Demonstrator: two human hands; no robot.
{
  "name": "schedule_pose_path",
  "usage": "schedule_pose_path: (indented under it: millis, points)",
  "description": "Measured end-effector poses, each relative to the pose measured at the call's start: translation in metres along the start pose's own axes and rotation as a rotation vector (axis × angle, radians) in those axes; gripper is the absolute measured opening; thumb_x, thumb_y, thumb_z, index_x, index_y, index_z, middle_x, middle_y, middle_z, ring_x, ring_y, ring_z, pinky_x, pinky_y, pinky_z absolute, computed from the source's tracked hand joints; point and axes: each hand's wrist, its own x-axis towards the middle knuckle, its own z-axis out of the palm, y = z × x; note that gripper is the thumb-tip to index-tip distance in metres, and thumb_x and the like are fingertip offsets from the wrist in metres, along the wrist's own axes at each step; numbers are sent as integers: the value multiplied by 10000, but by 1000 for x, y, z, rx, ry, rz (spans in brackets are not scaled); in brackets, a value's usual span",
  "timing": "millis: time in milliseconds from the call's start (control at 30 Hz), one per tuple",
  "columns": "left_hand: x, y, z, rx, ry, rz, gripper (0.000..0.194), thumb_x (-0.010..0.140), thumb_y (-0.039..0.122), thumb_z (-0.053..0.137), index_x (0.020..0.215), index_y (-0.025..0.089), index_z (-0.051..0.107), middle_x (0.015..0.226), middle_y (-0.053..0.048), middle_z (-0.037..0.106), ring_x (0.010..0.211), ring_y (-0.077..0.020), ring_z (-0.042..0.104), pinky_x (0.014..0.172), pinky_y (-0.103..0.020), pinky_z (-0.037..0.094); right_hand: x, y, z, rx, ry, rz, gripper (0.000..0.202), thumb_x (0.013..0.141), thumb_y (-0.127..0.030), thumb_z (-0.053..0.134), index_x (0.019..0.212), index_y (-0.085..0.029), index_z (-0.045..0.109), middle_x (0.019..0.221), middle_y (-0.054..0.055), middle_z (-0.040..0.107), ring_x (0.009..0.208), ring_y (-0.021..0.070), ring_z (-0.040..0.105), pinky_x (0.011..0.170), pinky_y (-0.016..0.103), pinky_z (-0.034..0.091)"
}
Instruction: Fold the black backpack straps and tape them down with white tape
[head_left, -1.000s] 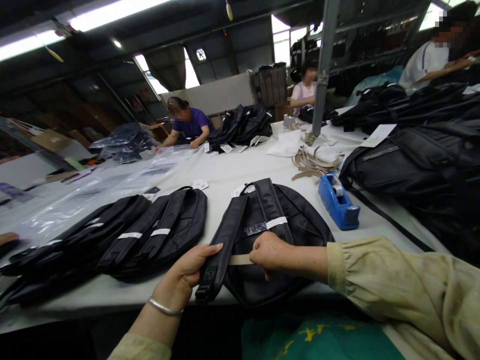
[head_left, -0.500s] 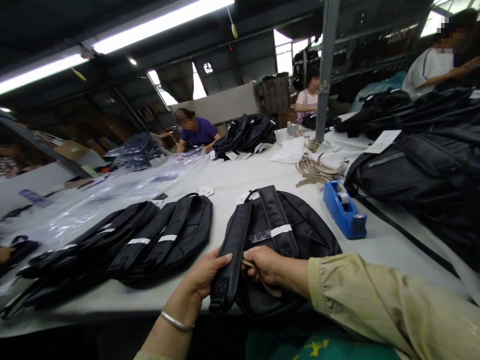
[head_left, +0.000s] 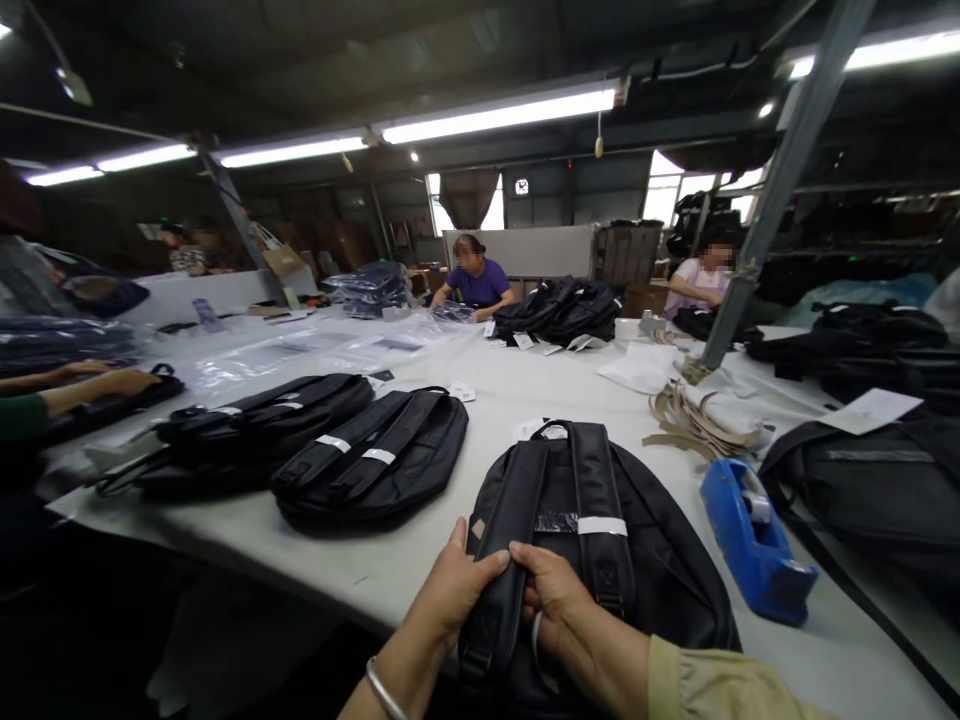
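Observation:
A black backpack (head_left: 664, 545) lies with its two shoulder straps facing up, right in front of me. My left hand (head_left: 457, 590) grips the left shoulder strap (head_left: 517, 500) from its outer side, thumb on top. From the inner side, my right hand (head_left: 555, 595) is closed at the same strap, its thumb near my left thumb. A narrow pale strip (head_left: 537, 645) hangs in a curve below my right fingers, and a tan tip (head_left: 478, 528) shows at the strap's outer edge. White tape (head_left: 602, 526) wraps the other strap.
A blue tape dispenser (head_left: 757, 545) stands right of the backpack, near a heap of tan strips (head_left: 697, 420). More black backpacks (head_left: 375, 460) lie to the left. A co-worker's hands (head_left: 112, 382) work at the far left; another person (head_left: 476, 280) sits across the table.
My view has levelled and turned left. Both hands stay at the left strap, thumbs now closer together. The strip's tan tip now shows on the strap's outer side.

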Motion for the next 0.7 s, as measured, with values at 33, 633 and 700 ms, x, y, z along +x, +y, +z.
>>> schedule_pose_path:
  millis: [33,633,700]
  points:
    - [0,-3,0,-22,34,-7,1147,694,230,806,1510,157,4,937,-135,732,742,-263,718,677,-347,570,0,1,0,22,8,3,220,847,-271,578,682,-190,458,371,-90,350,275,53,255,304,155,205]
    - [13,-7,-24,-203,-259,-147,330,637,280,808,852,65,680,746,-138,741,628,-213,684,627,-306,544,-18,-60,-32,-1006,-75,-105,162,755,-193,548,598,-171,583,480,-34,570,318,69,402,318,187,261]
    - [14,-7,-26,-211,-282,-163,341,644,278,806,874,56,687,781,-154,746,651,-219,692,646,-310,549,-9,-60,-24,-1076,-64,-139,138,724,-157,562,595,-170,608,473,-38,576,339,69,411,342,188,276]
